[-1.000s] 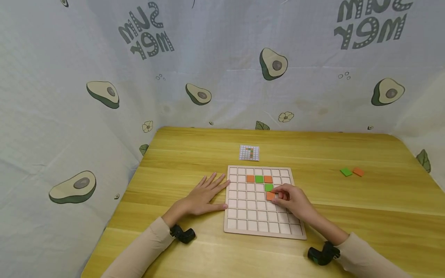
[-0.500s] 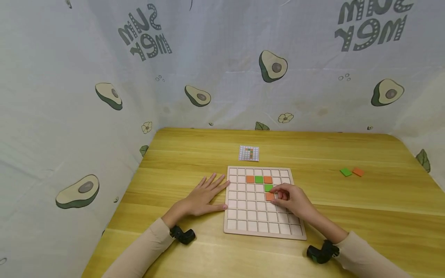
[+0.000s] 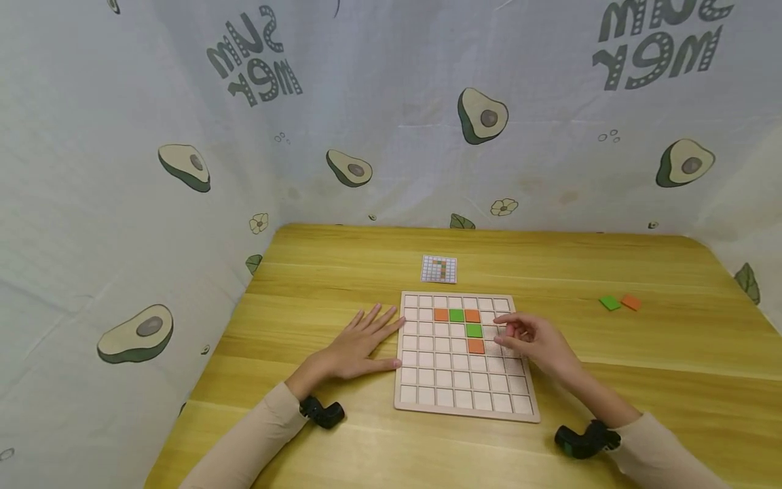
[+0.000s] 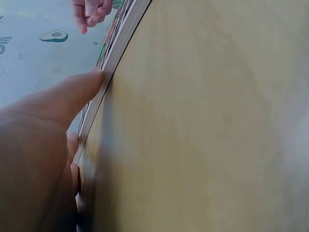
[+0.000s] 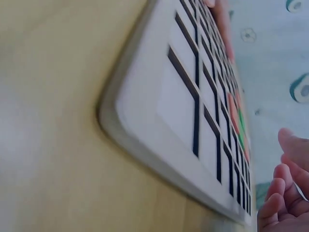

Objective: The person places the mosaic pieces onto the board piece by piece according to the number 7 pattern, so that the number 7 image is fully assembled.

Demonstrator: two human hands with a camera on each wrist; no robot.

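A pale wooden grid board [image 3: 442, 395] lies on the table. In its second row sit an orange tile [image 3: 441, 315], a green tile [image 3: 456, 315] and another orange tile [image 3: 472, 316]; below the last are a green tile [image 3: 474, 330] and an orange tile [image 3: 476, 346]. My left hand [image 3: 357, 348] rests with spread fingers on the table, its thumb [image 4: 84, 87] against the board's left edge. Over the board's right side, my right hand [image 3: 540, 345] holds nothing, thumb and index finger apart, its other fingers loosely curled.
A small printed grid card [image 3: 438, 269] lies behind the board. Farther right on the wooden table [image 3: 342, 272] are a loose green tile [image 3: 609, 303] and a loose orange tile [image 3: 631, 302]. A curtain [image 3: 403, 81] printed with avocados hangs along the back and sides.
My right hand has let go of the lower orange tile, which stays in its cell, and has drawn back to the right. My left hand has stayed in place.
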